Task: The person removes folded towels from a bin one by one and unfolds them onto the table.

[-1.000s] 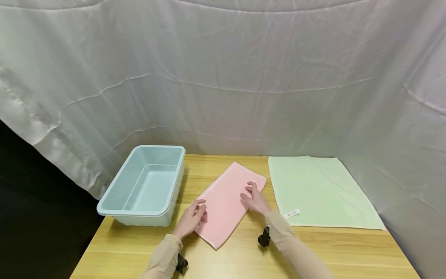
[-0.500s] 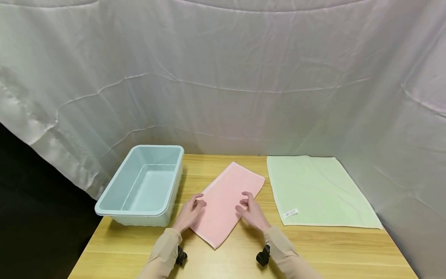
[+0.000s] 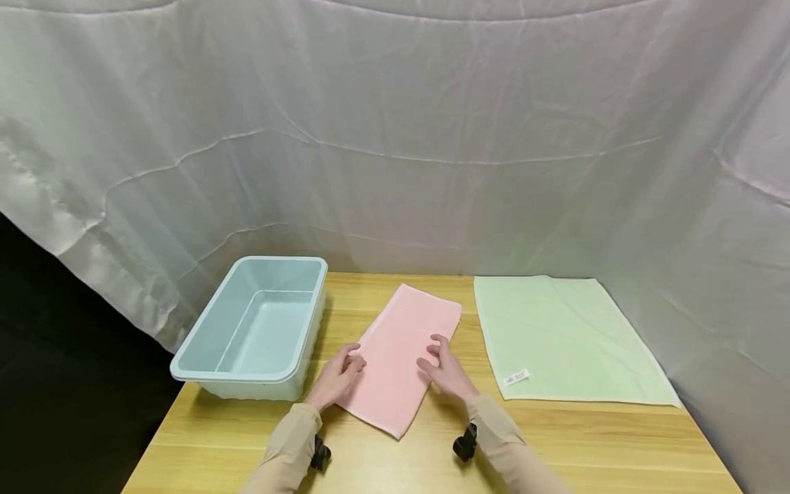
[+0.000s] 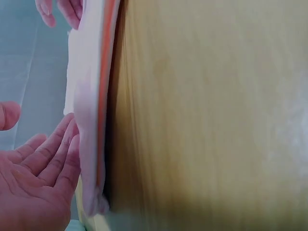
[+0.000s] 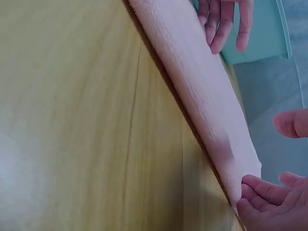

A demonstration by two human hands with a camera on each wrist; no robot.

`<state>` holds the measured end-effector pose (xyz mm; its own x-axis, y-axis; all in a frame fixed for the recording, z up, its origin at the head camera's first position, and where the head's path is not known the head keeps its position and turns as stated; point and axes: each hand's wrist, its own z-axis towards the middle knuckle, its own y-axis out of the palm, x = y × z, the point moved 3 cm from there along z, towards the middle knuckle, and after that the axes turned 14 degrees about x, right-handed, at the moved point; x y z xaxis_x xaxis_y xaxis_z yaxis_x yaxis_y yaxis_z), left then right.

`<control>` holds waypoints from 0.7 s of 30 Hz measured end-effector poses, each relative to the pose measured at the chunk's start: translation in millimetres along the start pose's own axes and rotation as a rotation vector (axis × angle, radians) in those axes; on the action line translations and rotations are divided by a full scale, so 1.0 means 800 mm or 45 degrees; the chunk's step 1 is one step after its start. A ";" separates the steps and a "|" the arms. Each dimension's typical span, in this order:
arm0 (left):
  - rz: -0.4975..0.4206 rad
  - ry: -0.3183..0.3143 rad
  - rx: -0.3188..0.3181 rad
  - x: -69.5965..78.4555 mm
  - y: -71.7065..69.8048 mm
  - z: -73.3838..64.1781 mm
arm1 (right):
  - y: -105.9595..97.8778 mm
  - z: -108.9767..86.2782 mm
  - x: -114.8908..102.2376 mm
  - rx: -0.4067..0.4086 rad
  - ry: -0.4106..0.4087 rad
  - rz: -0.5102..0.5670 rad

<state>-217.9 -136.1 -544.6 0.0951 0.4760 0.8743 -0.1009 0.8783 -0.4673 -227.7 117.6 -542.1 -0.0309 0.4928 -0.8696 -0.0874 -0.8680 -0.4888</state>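
Note:
A folded pink towel (image 3: pixel 395 357) lies at a slant on the wooden table, its layered edge showing in the left wrist view. My left hand (image 3: pixel 336 377) is at the towel's left edge, with fingertips touching its side and the thumb apart from it. On the opposite side, my right hand (image 3: pixel 449 370) has its fingertips against the right edge; the right wrist view shows those fingers (image 5: pixel 262 190) meeting the towel, thumb raised away. Neither hand pinches the cloth. A light green towel (image 3: pixel 568 343) with a white label lies spread flat to the right.
A pale blue plastic tub (image 3: pixel 299 357) stands at the left of the wooden table (image 3: pixel 586 446), with nothing in it. Grey curtain cloth (image 3: pixel 401 137) hangs behind the table and along its sides.
The pink towel has turned slightly, its far end swinging left and its near corner moving right. My right hand has come nearer along its edge; my left hand has shifted slightly.

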 end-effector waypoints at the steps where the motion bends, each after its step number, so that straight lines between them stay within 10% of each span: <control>1: -0.001 -0.003 -0.004 0.001 0.000 -0.001 | 0.001 0.002 0.000 -0.004 -0.003 -0.003; 21: -0.313 -0.034 -0.218 0.017 0.038 -0.031 | 0.002 0.043 0.011 -0.017 -0.049 -0.128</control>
<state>-195.3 -101.7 -550.0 0.0695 0.2486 0.9661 0.0909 0.9628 -0.2543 -262.5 122.9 -548.2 -0.0612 0.5794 -0.8127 -0.0787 -0.8145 -0.5748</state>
